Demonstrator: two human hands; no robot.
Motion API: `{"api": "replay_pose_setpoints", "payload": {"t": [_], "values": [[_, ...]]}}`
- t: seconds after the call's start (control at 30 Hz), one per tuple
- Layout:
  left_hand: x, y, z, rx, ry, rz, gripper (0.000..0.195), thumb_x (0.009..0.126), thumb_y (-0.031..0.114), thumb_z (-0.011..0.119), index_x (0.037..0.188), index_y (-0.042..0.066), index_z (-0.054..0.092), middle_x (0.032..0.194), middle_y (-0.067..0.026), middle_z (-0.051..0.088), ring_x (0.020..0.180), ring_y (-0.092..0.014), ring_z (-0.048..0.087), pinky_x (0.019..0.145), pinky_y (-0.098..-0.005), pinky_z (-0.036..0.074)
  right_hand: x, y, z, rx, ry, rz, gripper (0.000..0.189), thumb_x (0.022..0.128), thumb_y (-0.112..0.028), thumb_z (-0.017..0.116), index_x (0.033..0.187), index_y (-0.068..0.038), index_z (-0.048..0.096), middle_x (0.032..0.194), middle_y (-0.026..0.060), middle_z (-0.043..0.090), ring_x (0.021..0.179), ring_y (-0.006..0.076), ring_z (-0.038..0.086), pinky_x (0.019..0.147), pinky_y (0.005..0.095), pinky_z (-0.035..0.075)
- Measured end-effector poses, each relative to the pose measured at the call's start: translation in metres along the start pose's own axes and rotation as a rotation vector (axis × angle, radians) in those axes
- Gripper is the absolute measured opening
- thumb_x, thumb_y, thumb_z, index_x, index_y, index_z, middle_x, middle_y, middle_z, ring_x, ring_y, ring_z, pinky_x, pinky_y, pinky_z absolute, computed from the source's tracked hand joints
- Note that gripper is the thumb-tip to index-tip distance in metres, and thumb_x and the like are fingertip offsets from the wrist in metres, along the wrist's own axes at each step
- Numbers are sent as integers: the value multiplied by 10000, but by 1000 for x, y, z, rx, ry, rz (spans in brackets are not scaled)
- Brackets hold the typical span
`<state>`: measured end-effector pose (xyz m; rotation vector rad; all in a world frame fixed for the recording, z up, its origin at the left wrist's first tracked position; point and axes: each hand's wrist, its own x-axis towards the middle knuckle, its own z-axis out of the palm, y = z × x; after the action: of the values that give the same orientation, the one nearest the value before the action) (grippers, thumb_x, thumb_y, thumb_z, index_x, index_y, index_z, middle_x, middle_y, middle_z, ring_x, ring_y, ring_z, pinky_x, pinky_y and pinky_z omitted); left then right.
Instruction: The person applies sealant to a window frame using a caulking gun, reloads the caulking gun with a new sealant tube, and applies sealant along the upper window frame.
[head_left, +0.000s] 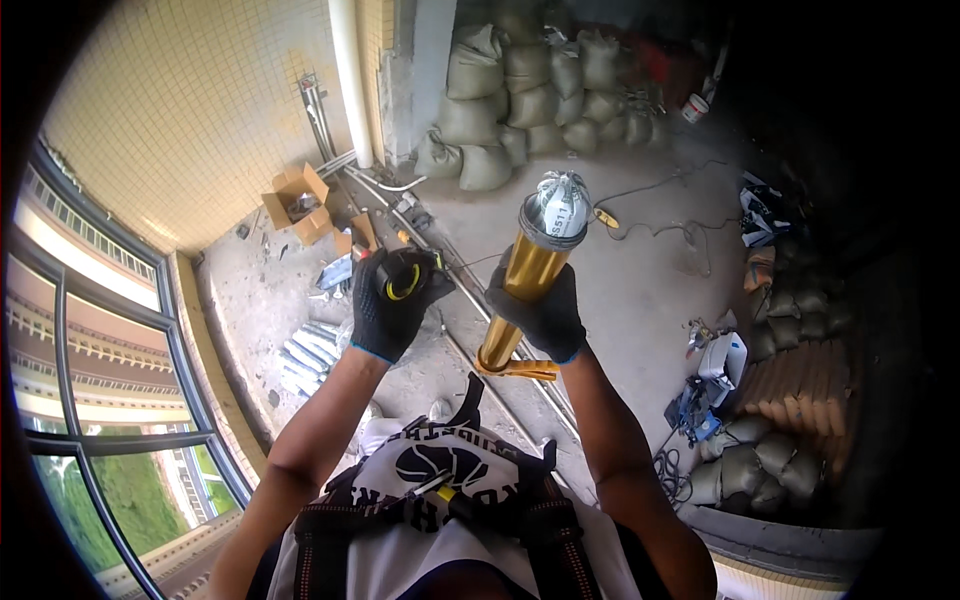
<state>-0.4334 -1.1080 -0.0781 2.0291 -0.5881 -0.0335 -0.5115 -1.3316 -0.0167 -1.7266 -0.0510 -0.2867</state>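
Note:
Both my hands are in black work gloves. My right hand (544, 300) is wrapped around the gold barrel of a sealant gun (536, 266), which tilts with its mouth up and away from me. A foil sausage pack of sealant (562, 202), white and printed, sticks out of that mouth with its gathered end up. The gun's orange handle (529, 369) is at the lower end, below my right hand. In my left hand (390, 307) is a round black part (403, 276) with a yellow inner ring, apart from the barrel. A small red piece (364, 253) shows by my left fingers; its kind is unclear.
Several foil sealant packs (307, 356) lie on the floor at left near an open cardboard box (304, 202). Long pipes (480, 300) cross the floor. Filled sacks (480, 112) are stacked ahead. A cable (660, 232) trails at right. Windows (120, 337) line the left.

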Motion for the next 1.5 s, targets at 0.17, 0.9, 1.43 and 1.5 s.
{"api": "replay_pose_setpoints", "payload": {"t": [0.17,0.9,1.43,1.5], "values": [[9,8,-19,-1069,348,-163,140,866,101,751,949,-1,702,959,-117,748,847,-269,705,763,-363,568,-21,19,38,-312,-186,-28,414,739,-139,760,1109,9,647,849,133,737,798,241,747,746,365,585],[-18,14,-19,-1063,279,-305,323,1015,277,576,1068,-37,635,978,-160,718,949,-228,687,879,-365,541,-31,28,79,-681,-289,139,351,746,-229,702,1017,-52,567,785,266,684,774,476,689,714,544,564],[-21,-6,-9,-914,491,-421,276,973,251,621,953,-23,644,859,-101,674,808,-207,668,779,-357,536,-26,38,98,-858,-355,179,401,754,-227,729,1071,-40,571,854,244,717,820,450,713,766,530,576],[-16,-17,-1,-893,588,-506,292,975,277,642,959,-15,645,857,-92,673,765,-194,651,755,-353,530,-24,47,102,-843,-347,179,378,746,-220,710,1048,-33,581,836,252,708,812,462,704,756,532,576]]}}
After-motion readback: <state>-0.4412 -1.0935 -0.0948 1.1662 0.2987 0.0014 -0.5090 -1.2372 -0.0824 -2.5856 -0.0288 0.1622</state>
